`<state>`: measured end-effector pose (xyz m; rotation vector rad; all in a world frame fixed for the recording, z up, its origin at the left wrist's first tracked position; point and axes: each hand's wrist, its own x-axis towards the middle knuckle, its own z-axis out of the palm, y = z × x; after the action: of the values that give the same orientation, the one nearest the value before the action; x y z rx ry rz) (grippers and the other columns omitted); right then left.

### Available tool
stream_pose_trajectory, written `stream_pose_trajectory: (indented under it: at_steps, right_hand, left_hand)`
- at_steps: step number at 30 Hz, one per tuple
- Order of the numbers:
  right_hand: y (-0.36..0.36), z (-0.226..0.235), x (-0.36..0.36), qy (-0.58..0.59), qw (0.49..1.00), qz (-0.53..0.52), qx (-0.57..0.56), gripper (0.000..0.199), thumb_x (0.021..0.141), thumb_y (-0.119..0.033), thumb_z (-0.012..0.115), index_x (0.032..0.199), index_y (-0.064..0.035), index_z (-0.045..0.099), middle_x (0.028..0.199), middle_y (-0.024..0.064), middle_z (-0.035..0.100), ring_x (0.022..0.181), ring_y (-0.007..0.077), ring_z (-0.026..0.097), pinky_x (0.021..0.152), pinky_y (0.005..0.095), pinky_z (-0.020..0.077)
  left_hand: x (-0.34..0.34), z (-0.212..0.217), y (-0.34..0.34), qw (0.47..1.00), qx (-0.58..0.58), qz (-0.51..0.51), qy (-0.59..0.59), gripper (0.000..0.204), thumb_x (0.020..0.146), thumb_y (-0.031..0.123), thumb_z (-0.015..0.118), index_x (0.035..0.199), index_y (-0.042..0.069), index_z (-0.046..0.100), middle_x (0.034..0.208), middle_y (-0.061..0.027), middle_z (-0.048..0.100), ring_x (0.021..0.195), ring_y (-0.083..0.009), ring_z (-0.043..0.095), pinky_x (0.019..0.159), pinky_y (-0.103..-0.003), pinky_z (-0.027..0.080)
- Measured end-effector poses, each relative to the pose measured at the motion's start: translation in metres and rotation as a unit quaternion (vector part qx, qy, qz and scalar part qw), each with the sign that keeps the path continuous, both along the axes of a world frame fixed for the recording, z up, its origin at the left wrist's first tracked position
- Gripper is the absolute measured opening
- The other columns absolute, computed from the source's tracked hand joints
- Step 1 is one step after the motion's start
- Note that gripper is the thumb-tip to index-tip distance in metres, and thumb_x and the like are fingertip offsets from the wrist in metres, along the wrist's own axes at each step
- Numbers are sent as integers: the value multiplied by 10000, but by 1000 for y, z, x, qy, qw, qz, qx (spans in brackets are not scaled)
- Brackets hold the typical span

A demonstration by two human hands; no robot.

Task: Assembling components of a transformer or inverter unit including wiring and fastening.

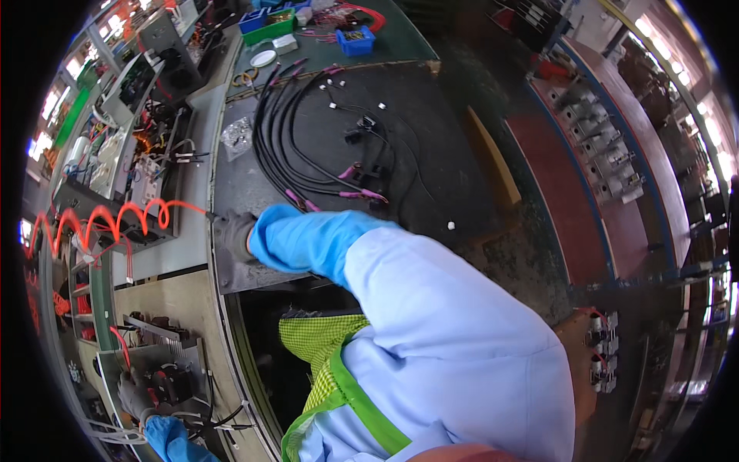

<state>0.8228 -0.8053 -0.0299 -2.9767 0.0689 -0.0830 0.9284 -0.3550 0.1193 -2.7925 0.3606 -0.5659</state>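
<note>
My right hand, in a dark grey glove, is closed at the black end of a red coiled hose, over the left edge of the dark work table. Whatever else sits inside that fist is hidden. At the lower left my left hand, gloved in grey too, rests at a metal assembly with a finned heat sink and a black part. A short red cable or tube rises from its fingers, which are partly hidden. Blue sleeve covers are on both forearms.
Thick black cables with pink ends lie curved on the table, near a clear bag of small parts. Blue bin and green bin stand farther back. Open machine chassis line the left; a shelf with metal parts stands right.
</note>
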Motion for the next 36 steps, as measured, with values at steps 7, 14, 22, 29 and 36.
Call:
stream_pose_trajectory:
  at_steps: [7,14,22,29,36]
  right_hand:
    - [6,-21,-2,81,987,88,-105,446,806,-195,520,1246,-119,512,1365,122,375,1061,357,469,686,525,453]
    - [-44,-56,-36,-1,1000,5,21,438,817,-225,505,1247,-141,513,1308,89,430,1073,346,472,748,536,439]
    - [29,39,-176,-100,971,90,199,205,743,-228,553,902,-113,616,1077,104,570,960,333,550,762,467,464]
    - [12,-88,-364,314,908,-215,173,369,769,-379,561,983,-105,684,1001,182,641,925,351,618,783,443,491]
    - [11,-29,-248,522,825,212,-46,341,801,-355,541,908,-74,701,928,159,666,871,335,635,747,419,505]
  left_hand:
    - [37,-6,23,989,-67,-25,131,412,914,390,472,931,0,604,905,-195,635,850,-360,595,734,-431,439]
    - [27,3,14,976,-102,-42,186,438,917,387,476,936,-33,600,908,-208,633,863,-364,596,752,-428,445]
    - [40,-10,5,970,-145,-53,186,412,908,359,500,919,-40,600,878,-207,626,816,-363,583,727,-415,431]
    - [43,-3,17,981,-113,-63,145,507,878,456,506,970,-33,600,913,-233,617,851,-377,583,745,-429,428]
    - [13,4,-11,971,-150,-133,133,410,862,394,554,1149,103,587,1024,-195,626,971,-380,578,795,-438,460]
